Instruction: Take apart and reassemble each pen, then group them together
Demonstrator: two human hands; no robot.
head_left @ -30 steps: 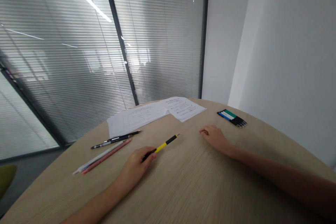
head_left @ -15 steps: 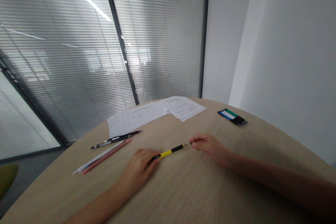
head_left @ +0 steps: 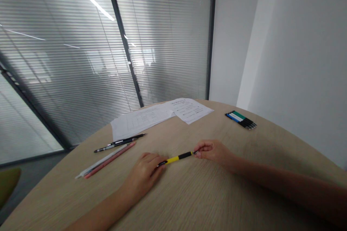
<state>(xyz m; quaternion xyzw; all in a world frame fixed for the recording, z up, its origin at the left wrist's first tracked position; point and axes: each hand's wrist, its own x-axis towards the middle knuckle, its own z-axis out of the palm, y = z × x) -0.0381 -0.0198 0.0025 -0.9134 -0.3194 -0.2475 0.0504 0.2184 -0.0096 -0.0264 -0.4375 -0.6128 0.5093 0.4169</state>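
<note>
A yellow pen with a black grip (head_left: 175, 159) spans the space between my two hands, just over the wooden table (head_left: 189, 198). My left hand (head_left: 148, 169) is closed on its black rear end. At its front end, my right hand (head_left: 213, 151) pinches a small dark metallic tip piece (head_left: 195, 152), which meets the pen's front or nearly does; the exact contact is too small to tell. The other fingers of my right hand are curled.
Left of my hands lie black pens (head_left: 119, 143), a white pen (head_left: 99, 162) and a pink pen (head_left: 111, 159). Printed papers (head_left: 143, 120) lie toward the far edge. Several pens with green, white and blue barrels (head_left: 240, 119) lie side by side at the right.
The gap between the pen's front end and the small piece in my right hand has closed. The pen has shifted slightly right, and my right hand slightly left and down.
</note>
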